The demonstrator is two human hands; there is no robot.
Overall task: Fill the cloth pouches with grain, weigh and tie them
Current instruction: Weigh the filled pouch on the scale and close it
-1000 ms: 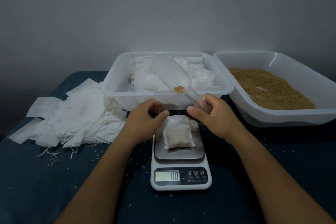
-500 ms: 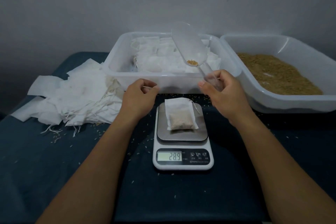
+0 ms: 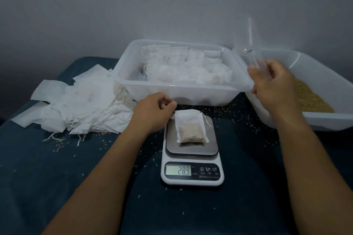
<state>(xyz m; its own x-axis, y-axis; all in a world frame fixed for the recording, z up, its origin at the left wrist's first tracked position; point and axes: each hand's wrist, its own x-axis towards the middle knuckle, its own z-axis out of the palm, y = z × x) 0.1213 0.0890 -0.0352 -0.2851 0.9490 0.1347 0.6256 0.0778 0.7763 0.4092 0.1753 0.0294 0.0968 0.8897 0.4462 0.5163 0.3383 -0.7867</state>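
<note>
Left hand (image 3: pixel 155 111) sits at the far left corner of the scale (image 3: pixel 192 155), its fingers curled and the thumb and forefinger pinched at the top corner of the pouch (image 3: pixel 191 126). That pouch lies flat on the steel platform, grain settled in its lower half, its drawstring trailing off to the right. The display reads 28.9. Right hand (image 3: pixel 271 84) is raised above the near edge of the grain tub (image 3: pixel 324 89), fingers wrapped round the handle of a clear plastic scoop (image 3: pixel 252 44) that points upward, blurred. Behind the scale stands a white bin (image 3: pixel 183 89) packed with filled pouches (image 3: pixel 187 66). Off to the left, a heap of empty pouches (image 3: pixel 76 105) spreads over the dark blue surface (image 3: pixel 57 177), with stray grains scattered about.
</note>
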